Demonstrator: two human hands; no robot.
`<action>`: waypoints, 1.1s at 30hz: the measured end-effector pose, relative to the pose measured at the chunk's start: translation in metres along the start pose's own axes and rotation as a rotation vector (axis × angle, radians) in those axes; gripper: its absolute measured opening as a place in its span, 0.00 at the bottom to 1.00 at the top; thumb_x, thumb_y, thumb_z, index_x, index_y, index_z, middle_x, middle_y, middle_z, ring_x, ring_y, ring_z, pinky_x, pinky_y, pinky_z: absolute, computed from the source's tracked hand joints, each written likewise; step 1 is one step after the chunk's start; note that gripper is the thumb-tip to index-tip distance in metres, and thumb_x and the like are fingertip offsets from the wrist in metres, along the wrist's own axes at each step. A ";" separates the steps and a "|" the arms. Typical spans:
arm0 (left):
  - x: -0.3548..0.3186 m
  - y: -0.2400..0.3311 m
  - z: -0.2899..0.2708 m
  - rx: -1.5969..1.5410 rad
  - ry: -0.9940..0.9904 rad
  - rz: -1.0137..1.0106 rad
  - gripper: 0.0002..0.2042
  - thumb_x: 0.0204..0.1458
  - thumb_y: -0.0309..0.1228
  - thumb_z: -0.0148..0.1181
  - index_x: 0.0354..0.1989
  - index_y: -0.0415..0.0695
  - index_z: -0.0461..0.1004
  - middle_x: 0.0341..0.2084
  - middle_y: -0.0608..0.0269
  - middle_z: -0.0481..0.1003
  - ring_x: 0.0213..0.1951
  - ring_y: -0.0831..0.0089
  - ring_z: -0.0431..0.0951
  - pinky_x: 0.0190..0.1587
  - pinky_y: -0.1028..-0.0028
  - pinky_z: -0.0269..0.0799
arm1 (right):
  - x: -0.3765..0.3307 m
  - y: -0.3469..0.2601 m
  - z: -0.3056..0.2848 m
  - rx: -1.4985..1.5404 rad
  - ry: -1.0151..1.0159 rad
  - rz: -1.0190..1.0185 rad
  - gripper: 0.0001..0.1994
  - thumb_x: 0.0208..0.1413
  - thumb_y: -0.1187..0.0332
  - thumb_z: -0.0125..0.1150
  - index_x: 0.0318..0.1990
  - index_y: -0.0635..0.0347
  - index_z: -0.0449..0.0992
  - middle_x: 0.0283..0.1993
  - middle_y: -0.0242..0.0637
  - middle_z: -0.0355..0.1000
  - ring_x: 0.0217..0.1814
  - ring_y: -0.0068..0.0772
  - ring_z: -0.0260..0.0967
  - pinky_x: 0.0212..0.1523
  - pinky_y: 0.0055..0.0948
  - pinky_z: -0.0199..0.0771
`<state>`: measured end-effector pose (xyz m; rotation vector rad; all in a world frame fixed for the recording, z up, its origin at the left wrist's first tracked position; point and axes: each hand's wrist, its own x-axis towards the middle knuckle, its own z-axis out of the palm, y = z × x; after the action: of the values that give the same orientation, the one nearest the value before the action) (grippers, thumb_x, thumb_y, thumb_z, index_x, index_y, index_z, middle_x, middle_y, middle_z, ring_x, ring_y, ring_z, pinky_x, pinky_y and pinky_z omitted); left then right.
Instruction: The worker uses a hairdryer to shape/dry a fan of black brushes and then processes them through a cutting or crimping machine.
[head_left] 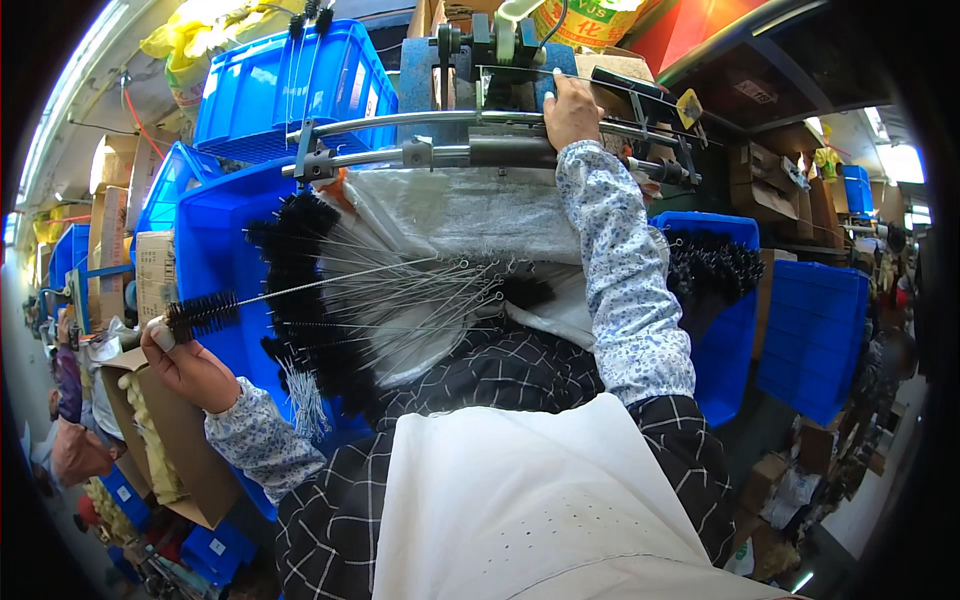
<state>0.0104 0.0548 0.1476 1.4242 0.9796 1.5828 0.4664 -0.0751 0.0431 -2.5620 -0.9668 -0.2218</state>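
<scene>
While both arms are spread wide, the stock reads as follows, left to right.

Cardboard box [190, 450]: open, low at the left, pale pieces inside; it sits just under the left hand.

Left hand [185, 368]: closed around the tip end of one bottle brush [205, 315], fingers curled, thumb near the bristles. The brush is held out level over the box, its twisted wire stem running right toward the lap pile.

Brush pile [390, 300]: many black-bristled wire brushes fanned across a white woven sack [460, 215] in front of the person, bristle heads to the left, looped wire ends to the right, above the blue crate [215, 265].

Machine [470, 150]: metal rails and a cylinder across the top of the view, with a blue housing behind.

Right hand [570, 110]: reached up and resting on the machine's upper rail, fingers folded over it; how firmly it grips cannot be told.

Right crate [725, 300]: blue, with more black brushes at its upper edge.

Risk, snagging: likely the held stem could catch the loose looped ends and drag others off the sack.

Risk, pinching: the right fingers lie on moving-looking parts; if the rail shifts, they may be nipped.

Risk, dropping: held by one end only, the brush may tip.
</scene>
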 end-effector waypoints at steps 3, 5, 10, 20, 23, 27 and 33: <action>0.000 0.000 0.006 -0.009 -0.010 -0.012 0.10 0.52 0.31 0.45 0.38 0.38 0.63 0.32 0.64 0.66 0.34 0.78 0.66 0.37 0.81 0.64 | -0.001 -0.016 0.000 -0.013 -0.024 0.010 0.18 0.42 0.69 0.51 0.45 0.58 0.66 0.43 0.40 0.65 0.44 0.38 0.63 0.42 0.39 0.61; -0.001 0.001 0.011 -0.021 -0.007 -0.013 0.09 0.52 0.30 0.45 0.38 0.38 0.63 0.32 0.63 0.66 0.35 0.78 0.67 0.37 0.81 0.64 | -0.002 -0.031 0.002 -0.017 -0.046 0.022 0.18 0.43 0.69 0.51 0.45 0.58 0.66 0.42 0.38 0.65 0.44 0.35 0.63 0.40 0.38 0.61; -0.004 0.002 0.022 -0.048 -0.013 -0.008 0.08 0.49 0.24 0.42 0.38 0.37 0.63 0.33 0.61 0.66 0.35 0.76 0.67 0.38 0.80 0.65 | -0.003 -0.046 0.003 -0.033 -0.077 0.020 0.17 0.45 0.69 0.51 0.46 0.59 0.65 0.43 0.36 0.64 0.46 0.34 0.62 0.42 0.37 0.60; -0.004 0.000 0.020 -0.101 -0.032 -0.034 0.08 0.51 0.30 0.46 0.36 0.39 0.65 0.31 0.64 0.68 0.34 0.78 0.68 0.37 0.81 0.66 | 0.001 0.016 -0.016 -0.077 -0.018 0.001 0.16 0.45 0.70 0.50 0.44 0.58 0.67 0.44 0.37 0.66 0.46 0.32 0.63 0.44 0.36 0.59; -0.004 -0.003 0.015 -0.106 -0.042 -0.054 0.08 0.52 0.28 0.44 0.37 0.38 0.63 0.31 0.62 0.67 0.34 0.77 0.68 0.38 0.81 0.66 | 0.008 0.045 -0.012 -0.069 -0.014 -0.032 0.16 0.44 0.67 0.52 0.44 0.56 0.68 0.42 0.37 0.67 0.46 0.34 0.63 0.44 0.37 0.60; -0.009 -0.002 0.030 -0.157 0.009 -0.097 0.08 0.50 0.26 0.45 0.38 0.37 0.64 0.33 0.60 0.68 0.35 0.75 0.69 0.38 0.80 0.67 | 0.033 0.056 -0.035 -0.297 -0.014 0.091 0.16 0.49 0.55 0.43 0.41 0.48 0.70 0.44 0.37 0.66 0.47 0.39 0.62 0.44 0.40 0.61; -0.017 -0.008 0.069 -0.291 -0.181 -0.191 0.07 0.51 0.28 0.46 0.36 0.39 0.64 0.31 0.63 0.68 0.34 0.78 0.69 0.34 0.83 0.67 | 0.059 0.137 -0.048 -0.165 -0.287 -0.279 0.14 0.52 0.59 0.41 0.45 0.44 0.66 0.43 0.39 0.66 0.46 0.36 0.63 0.46 0.33 0.61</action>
<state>0.0811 0.0458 0.1394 1.2101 0.7231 1.3666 0.6010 -0.1531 0.0614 -2.6473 -1.4714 -0.0069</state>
